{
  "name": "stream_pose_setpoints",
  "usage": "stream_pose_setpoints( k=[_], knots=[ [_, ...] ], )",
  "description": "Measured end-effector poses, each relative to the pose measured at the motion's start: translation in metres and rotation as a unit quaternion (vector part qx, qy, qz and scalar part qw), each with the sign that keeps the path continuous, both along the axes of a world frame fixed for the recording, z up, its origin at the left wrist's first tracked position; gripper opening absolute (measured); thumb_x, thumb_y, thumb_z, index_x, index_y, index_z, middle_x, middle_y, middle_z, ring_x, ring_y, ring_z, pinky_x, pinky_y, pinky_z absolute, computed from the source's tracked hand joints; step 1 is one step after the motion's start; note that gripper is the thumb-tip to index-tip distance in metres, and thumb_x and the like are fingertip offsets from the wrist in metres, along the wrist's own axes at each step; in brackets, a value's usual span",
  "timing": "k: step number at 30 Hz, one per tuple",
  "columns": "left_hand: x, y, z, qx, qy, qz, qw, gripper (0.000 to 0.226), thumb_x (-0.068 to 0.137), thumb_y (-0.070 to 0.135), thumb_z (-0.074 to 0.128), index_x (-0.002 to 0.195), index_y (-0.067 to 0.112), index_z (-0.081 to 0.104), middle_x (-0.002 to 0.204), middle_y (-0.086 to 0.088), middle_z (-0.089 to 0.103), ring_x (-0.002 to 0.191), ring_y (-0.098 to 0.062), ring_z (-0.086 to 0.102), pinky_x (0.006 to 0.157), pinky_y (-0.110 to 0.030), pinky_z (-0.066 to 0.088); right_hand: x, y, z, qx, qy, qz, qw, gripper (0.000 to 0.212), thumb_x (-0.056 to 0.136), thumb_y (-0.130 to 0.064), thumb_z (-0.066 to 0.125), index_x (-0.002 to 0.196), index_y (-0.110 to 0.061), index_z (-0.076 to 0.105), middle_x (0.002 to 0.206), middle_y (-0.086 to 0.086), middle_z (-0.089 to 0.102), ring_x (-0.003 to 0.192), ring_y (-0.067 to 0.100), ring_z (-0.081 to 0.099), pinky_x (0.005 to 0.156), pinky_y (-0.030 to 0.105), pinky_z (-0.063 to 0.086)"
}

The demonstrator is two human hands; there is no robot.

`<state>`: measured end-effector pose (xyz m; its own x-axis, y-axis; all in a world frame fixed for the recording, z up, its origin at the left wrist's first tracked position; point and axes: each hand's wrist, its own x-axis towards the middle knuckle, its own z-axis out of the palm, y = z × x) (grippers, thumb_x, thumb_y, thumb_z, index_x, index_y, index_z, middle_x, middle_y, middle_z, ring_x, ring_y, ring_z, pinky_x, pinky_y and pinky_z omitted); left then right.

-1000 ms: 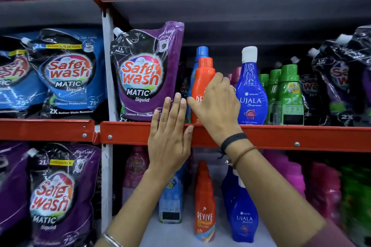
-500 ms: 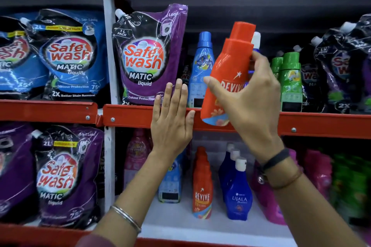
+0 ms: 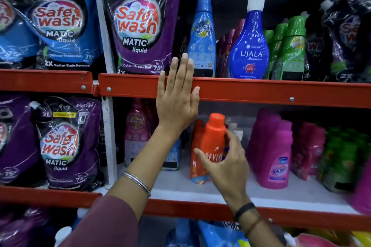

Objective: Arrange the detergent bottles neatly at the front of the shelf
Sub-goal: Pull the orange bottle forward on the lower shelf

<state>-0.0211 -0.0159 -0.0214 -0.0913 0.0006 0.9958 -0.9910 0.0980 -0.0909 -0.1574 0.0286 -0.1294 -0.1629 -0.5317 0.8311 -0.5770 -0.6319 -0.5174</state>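
Observation:
My right hand (image 3: 224, 164) grips an orange Revive bottle (image 3: 213, 138) upright on the lower white shelf (image 3: 200, 188), in front of another orange Revive bottle (image 3: 197, 150). My left hand (image 3: 177, 98) lies flat, fingers apart, against the red front rail of the upper shelf (image 3: 261, 92). On that upper shelf stand a light blue bottle (image 3: 202, 36) and a dark blue Ujala bottle (image 3: 250, 46), with a gap between them.
Purple and blue Safe Wash pouches (image 3: 140, 24) fill the left side. Green bottles (image 3: 291, 50) stand right of the Ujala bottle. Pink bottles (image 3: 275, 152) and blurred green ones stand on the lower shelf's right. A white upright post (image 3: 109, 138) divides the bays.
My right hand lifted the orange bottle off the upper shelf and brought it down to the lower shelf. My left hand stayed on the red rail. The camera tilted downward.

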Motion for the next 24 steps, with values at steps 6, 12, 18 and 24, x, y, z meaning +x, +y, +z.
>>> stream_pose_setpoints(
  k=[6,12,18,24],
  knots=[
    [0.001,-0.005,0.0,-0.016,-0.004,0.006,1.0,0.054,0.099,0.032,0.024,0.148,0.008,0.027,0.154,-0.009,0.034,0.144,-0.023,0.023,0.119,-0.043,0.011,0.013,-0.027,-0.047,0.103,0.036,-0.011,0.994,0.08,0.063,-0.049,0.081,0.125,-0.013,0.047,0.114,0.007,0.062,0.101,0.027,0.061,0.074,0.037,0.05],
    [0.002,-0.007,-0.001,-0.022,-0.008,0.007,1.0,0.054,0.099,0.032,0.027,0.148,0.008,0.029,0.154,-0.009,0.034,0.145,-0.023,0.023,0.119,-0.044,0.013,0.019,-0.038,-0.064,0.163,0.046,-0.005,0.985,0.079,0.065,-0.047,0.08,0.125,-0.015,0.041,0.118,0.007,0.059,0.106,0.028,0.058,0.079,0.04,0.05],
    [0.002,-0.007,-0.001,-0.025,-0.007,0.005,1.0,0.054,0.099,0.033,0.027,0.147,0.007,0.031,0.153,-0.009,0.035,0.144,-0.023,0.024,0.119,-0.043,0.013,0.022,-0.041,-0.071,0.159,0.061,-0.021,0.985,0.081,0.063,-0.051,0.08,0.125,-0.015,0.041,0.116,0.006,0.06,0.103,0.027,0.059,0.076,0.037,0.05],
    [0.001,-0.003,0.0,-0.008,-0.008,0.009,1.0,0.054,0.1,0.033,0.026,0.147,0.007,0.03,0.154,-0.009,0.034,0.144,-0.024,0.024,0.119,-0.044,0.013,0.014,-0.036,-0.068,0.151,0.099,-0.026,0.983,0.088,0.059,-0.067,0.073,0.121,-0.014,0.042,0.115,0.007,0.058,0.103,0.029,0.059,0.075,0.038,0.051]
  ],
)
